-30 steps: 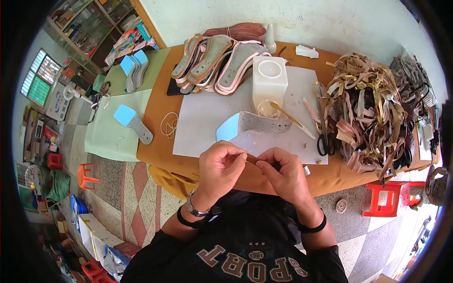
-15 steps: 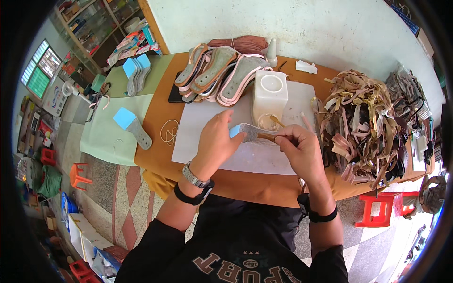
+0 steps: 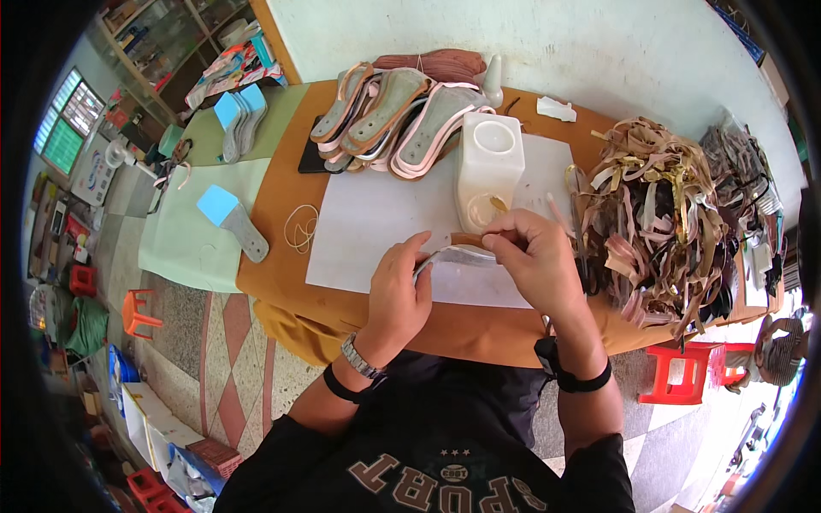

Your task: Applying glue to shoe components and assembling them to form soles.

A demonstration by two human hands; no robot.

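A grey shoe insole (image 3: 457,255) is tilted almost edge-on between my hands, above the white sheet (image 3: 351,235). My left hand (image 3: 398,289) is closed round its left end. At the other end, my right hand (image 3: 534,255) pinches a narrow brown strip (image 3: 466,239) that lies along the insole's upper edge. The fingers hide the strip's right end. Just beyond my right hand stands a white plastic container (image 3: 491,158) with an opening low in its near side, where the tip of a yellowish stick (image 3: 499,203) shows.
Edged insoles (image 3: 389,115) are piled at the back, before a brown bundle (image 3: 432,64). A heap of strips (image 3: 654,222) covers the table's right side. Leftward lie a blue-ended insole (image 3: 248,235), several more (image 3: 242,128) and a loop of thread (image 3: 300,229). A red stool (image 3: 680,376) stands at right.
My hands have drawn the insole slightly nearer and turned it edge-on, so its blue end no longer shows. My left fingers have curled round it. The brown strip now lies along its upper edge.
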